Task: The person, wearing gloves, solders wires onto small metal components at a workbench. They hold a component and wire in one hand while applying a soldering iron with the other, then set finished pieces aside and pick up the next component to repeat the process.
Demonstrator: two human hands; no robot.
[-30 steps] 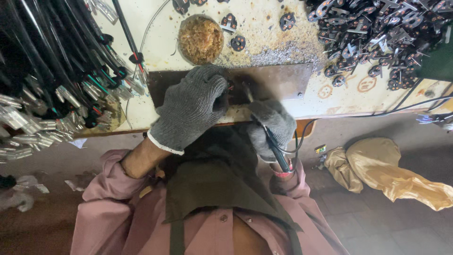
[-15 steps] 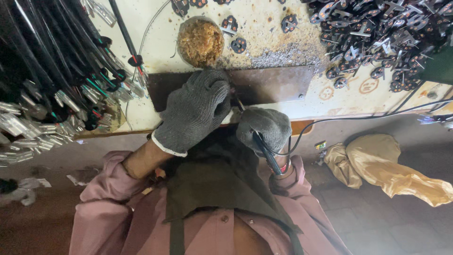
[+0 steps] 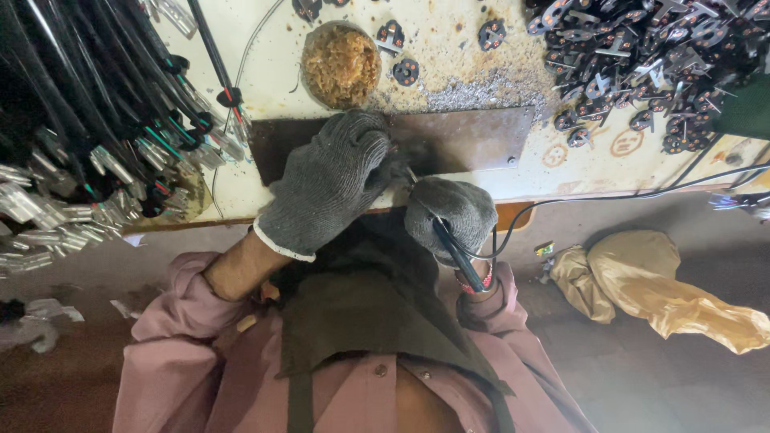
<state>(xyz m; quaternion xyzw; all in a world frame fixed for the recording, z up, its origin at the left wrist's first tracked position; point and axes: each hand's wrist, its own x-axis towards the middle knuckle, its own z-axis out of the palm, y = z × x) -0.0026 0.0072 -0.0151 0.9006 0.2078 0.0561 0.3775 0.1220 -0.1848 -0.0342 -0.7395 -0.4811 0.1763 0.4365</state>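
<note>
While both gloved hands meet, left hand (image 3: 333, 186) covers metal plate (image 3: 449, 140).

A cluttered workshop seen from above.
A stained cream desk (image 3: 473, 56) stands over a dusty brown floor (image 3: 666, 385), where a crumpled tan bag (image 3: 658, 289) lies.

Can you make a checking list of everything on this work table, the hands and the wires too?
Surface: cream worktable, stained, with grey filings.
Job's things: brown metal plate; black-handled tool, tip hidden between the gloves.
Clutter: round dish of brown wool; pile of black plug parts; loose plug discs.
Grippers: left hand in a grey glove, resting on the plate; right hand, gloved, gripping the tool.
Cables: bundle of black cords with metal ends; thin black lead.
Surroundings: tan bag on the floor.
</note>
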